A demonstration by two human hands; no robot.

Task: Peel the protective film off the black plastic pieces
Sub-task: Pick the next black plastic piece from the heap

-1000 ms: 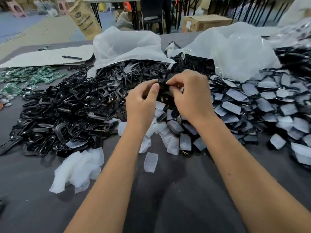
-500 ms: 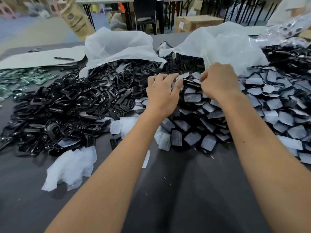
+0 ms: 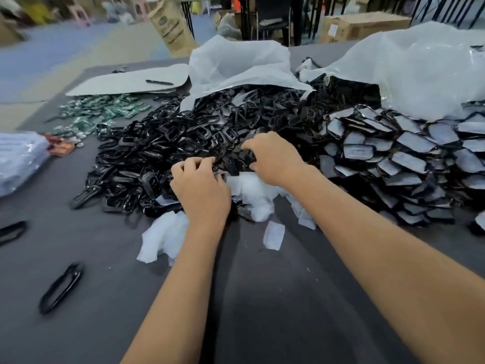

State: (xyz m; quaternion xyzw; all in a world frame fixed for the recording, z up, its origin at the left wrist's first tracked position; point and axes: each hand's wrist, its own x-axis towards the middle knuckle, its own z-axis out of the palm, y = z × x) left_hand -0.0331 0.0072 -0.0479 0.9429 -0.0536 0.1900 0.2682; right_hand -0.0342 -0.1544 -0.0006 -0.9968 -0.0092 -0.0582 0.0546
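Head view shows no readable writing; the print on the brown paper sack (image 3: 172, 27) is blurred. Two loose black oval plastic rings (image 3: 61, 288) lie on the dark grey table (image 3: 262, 311). Both hands have shifted left from the film-covered black plastic pieces (image 3: 409, 161) to the bare glossy black plastic frames (image 3: 162, 143). Left hand (image 3: 202, 190) and right hand (image 3: 273, 158) curl into the heap; what they grip I cannot tell. Peeled white film scraps (image 3: 252, 193) lie beneath them. Beyond sit two white plastic bags (image 3: 236, 64).
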